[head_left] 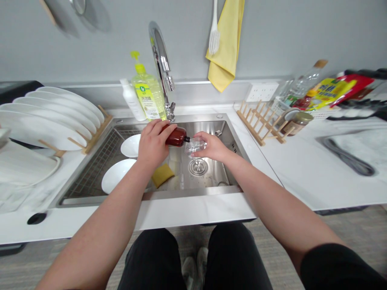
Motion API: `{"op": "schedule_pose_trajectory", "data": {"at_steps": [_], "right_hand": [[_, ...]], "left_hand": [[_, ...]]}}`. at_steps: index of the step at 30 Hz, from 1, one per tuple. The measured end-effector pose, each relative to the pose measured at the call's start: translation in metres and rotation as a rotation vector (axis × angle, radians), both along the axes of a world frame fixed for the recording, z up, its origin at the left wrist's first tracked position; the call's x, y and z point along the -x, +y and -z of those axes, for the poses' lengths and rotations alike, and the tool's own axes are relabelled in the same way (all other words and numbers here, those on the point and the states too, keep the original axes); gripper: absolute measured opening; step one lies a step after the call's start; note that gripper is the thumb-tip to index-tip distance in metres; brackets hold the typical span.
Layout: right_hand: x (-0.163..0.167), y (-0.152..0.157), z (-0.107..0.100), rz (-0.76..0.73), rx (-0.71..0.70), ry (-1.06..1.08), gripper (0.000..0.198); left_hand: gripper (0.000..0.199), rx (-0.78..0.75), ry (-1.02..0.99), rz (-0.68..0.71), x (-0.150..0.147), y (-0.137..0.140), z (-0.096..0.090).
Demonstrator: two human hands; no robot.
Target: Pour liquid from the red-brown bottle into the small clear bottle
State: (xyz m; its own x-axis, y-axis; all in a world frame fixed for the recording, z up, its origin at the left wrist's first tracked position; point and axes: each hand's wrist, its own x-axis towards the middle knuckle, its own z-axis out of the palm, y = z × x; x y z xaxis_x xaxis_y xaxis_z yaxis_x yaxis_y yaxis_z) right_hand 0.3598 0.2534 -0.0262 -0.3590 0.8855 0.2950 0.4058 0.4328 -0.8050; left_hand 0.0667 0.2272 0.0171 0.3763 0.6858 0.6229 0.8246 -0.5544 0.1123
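Over the sink [193, 195], my left hand [153, 141] is wrapped round a reddish-brown bottle [175, 136]. The bottle is tipped on its side, its dark nozzle pointing right. My right hand [211, 146] holds a small clear container [193, 146], perhaps a cup, at the nozzle's tip. Whether any liquid passes between them I cannot tell. Below the hands are the round drain [198, 166] and a yellow sponge or folded cloth [162, 175] on the sink floor. Two white bowls or plates, a nearer one [116, 175] and a farther one [130, 146], lie at the sink's left.
Behind the sink stand a chrome faucet [161, 60], a yellow-green dish soap bottle [148, 94] and a white bottle [132, 100]. White plates [45, 117] fill a wooden rack on the left. Another wooden rack [263, 121] and several jars and bottles are at right. A yellow cloth [225, 48] hangs above.
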Motion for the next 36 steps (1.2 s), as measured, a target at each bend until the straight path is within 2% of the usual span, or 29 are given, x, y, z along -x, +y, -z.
{"op": "schedule_pose_trajectory", "data": {"at_steps": [8,19,26,36], "right_hand": [[0.0,0.002,0.004,-0.007,-0.011,0.02,0.076],[0.0,0.0,-0.003,-0.024,0.007,0.057,0.074],[-0.001,0.0,-0.002,-0.077,0.036,0.124,0.072],[-0.002,0.001,0.001,-0.138,0.07,0.201,0.074]], "left_hand": [[0.084,-0.009,-0.006,-0.006,-0.001,0.0,0.001],[0.076,0.024,-0.042,-0.019,-0.005,-0.003,0.001],[0.072,0.086,-0.148,-0.029,-0.009,0.001,0.012],[0.083,0.201,-0.351,0.01,-0.011,0.009,0.025]]}}
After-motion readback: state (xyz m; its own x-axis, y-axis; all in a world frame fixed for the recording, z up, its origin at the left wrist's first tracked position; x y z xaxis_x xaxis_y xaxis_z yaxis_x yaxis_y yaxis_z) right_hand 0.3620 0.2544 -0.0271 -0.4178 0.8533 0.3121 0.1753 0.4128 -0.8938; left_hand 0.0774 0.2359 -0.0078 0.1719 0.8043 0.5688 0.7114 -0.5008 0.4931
